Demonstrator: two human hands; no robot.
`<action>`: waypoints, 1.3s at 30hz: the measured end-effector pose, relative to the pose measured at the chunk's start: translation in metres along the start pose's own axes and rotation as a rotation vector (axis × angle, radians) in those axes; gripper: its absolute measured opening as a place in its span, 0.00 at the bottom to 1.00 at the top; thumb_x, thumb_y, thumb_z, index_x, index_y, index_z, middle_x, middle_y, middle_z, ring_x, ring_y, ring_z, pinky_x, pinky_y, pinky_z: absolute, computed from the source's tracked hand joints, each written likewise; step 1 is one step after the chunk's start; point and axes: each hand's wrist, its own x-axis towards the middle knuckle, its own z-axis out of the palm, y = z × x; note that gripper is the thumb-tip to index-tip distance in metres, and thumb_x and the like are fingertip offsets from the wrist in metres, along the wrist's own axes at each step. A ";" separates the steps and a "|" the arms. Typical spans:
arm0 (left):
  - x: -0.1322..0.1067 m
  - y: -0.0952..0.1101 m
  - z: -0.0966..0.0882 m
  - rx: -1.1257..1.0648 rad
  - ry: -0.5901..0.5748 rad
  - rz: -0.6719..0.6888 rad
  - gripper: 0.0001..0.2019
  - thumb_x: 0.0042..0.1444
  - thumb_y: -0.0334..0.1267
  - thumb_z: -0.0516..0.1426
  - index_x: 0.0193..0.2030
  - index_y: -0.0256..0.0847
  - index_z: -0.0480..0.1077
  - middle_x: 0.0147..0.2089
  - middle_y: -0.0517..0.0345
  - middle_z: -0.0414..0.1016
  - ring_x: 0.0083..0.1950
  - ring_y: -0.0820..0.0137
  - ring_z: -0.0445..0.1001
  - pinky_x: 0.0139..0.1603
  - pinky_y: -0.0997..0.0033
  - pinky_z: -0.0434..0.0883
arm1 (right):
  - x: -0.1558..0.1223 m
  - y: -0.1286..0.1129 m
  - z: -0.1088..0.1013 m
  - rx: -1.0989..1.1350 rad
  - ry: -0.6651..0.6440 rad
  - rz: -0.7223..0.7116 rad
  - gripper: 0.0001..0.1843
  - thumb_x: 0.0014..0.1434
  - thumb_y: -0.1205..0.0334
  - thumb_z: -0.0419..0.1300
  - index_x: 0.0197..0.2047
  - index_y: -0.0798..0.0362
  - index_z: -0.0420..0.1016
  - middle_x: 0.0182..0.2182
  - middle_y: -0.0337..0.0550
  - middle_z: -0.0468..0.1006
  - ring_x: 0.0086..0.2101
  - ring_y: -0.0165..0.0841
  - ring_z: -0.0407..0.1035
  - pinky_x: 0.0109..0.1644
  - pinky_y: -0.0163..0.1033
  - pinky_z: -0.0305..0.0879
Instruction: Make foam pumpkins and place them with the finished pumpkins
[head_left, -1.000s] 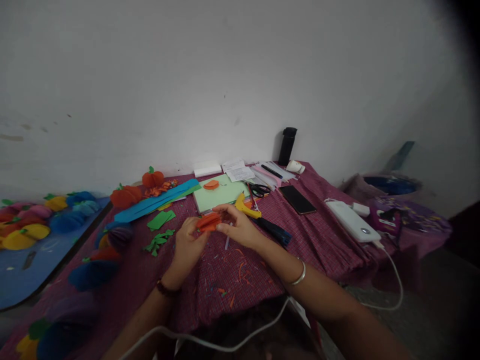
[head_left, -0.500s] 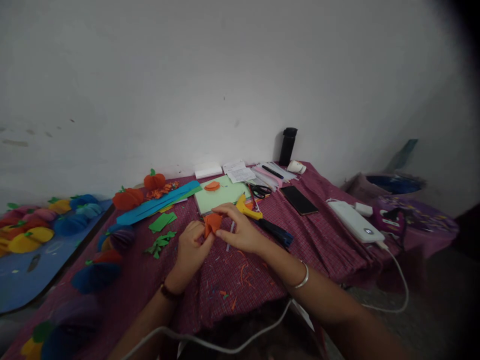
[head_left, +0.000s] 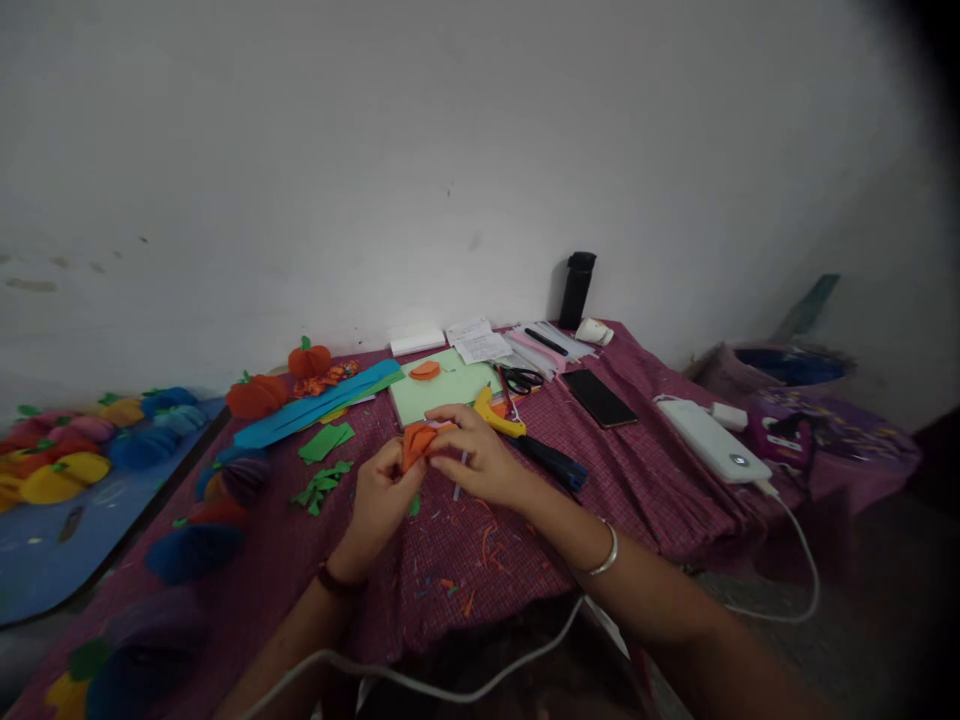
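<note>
A small folded orange paper piece is pinched between both my hands above the maroon checked tablecloth. My left hand grips its lower left side with closed fingers. My right hand holds its right side, thumb and fingers closed on it. A yellow glue gun lies just behind my right hand, and a pale green paper pad with an orange half-round on it lies beyond.
Finished orange paper pumpkins and blue paper strips lie at the left, green scraps near them. Scissors, a phone, a white power bank with cable and a black bottle stand to the right. Coloured paper pumpkins cover a blue mat.
The orange piece has been turned and refolded between my fingers, from a flat spread shape to a narrower, more upright one. Both hands stay in about the same place.
</note>
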 end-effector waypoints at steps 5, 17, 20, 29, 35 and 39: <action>-0.001 0.006 -0.002 -0.524 -0.188 -0.314 0.19 0.49 0.36 0.60 0.49 0.43 0.68 0.46 0.55 0.74 0.41 0.68 0.74 0.37 0.69 0.72 | 0.000 0.003 0.003 -0.060 -0.002 -0.042 0.08 0.57 0.71 0.59 0.37 0.48 0.74 0.53 0.45 0.69 0.53 0.38 0.64 0.56 0.52 0.62; 0.003 0.002 -0.005 -0.714 -0.286 -0.311 0.26 0.48 0.44 0.65 0.55 0.45 0.69 0.61 0.47 0.67 0.55 0.59 0.71 0.46 0.65 0.73 | 0.001 0.000 0.001 -0.015 0.030 0.027 0.06 0.56 0.72 0.59 0.34 0.51 0.73 0.48 0.46 0.70 0.50 0.37 0.66 0.55 0.49 0.64; 0.002 0.002 -0.006 -0.724 -0.327 -0.329 0.28 0.46 0.45 0.66 0.55 0.46 0.70 0.62 0.47 0.67 0.56 0.56 0.71 0.47 0.62 0.73 | 0.001 -0.001 0.001 0.004 0.057 0.049 0.05 0.55 0.72 0.60 0.33 0.52 0.72 0.47 0.47 0.71 0.49 0.37 0.66 0.55 0.48 0.63; 0.003 0.002 -0.019 -0.861 -0.288 -0.405 0.29 0.41 0.43 0.68 0.54 0.49 0.72 0.56 0.52 0.72 0.50 0.61 0.73 0.48 0.64 0.73 | 0.008 0.008 -0.017 -0.015 0.062 -0.070 0.07 0.58 0.68 0.58 0.40 0.52 0.74 0.46 0.47 0.73 0.48 0.35 0.67 0.54 0.45 0.64; 0.011 -0.003 -0.033 -0.898 -0.165 -0.375 0.28 0.42 0.37 0.67 0.54 0.47 0.72 0.53 0.53 0.74 0.49 0.63 0.73 0.47 0.66 0.72 | 0.013 0.056 -0.058 -0.500 -0.169 0.292 0.20 0.56 0.65 0.57 0.53 0.57 0.70 0.48 0.53 0.74 0.47 0.40 0.68 0.52 0.45 0.64; 0.011 -0.002 -0.035 -0.936 -0.175 -0.351 0.26 0.45 0.37 0.64 0.54 0.45 0.72 0.53 0.50 0.74 0.49 0.62 0.73 0.45 0.66 0.72 | -0.003 0.075 -0.044 -0.812 -0.441 0.454 0.30 0.53 0.66 0.59 0.60 0.57 0.63 0.52 0.59 0.71 0.51 0.48 0.67 0.53 0.50 0.61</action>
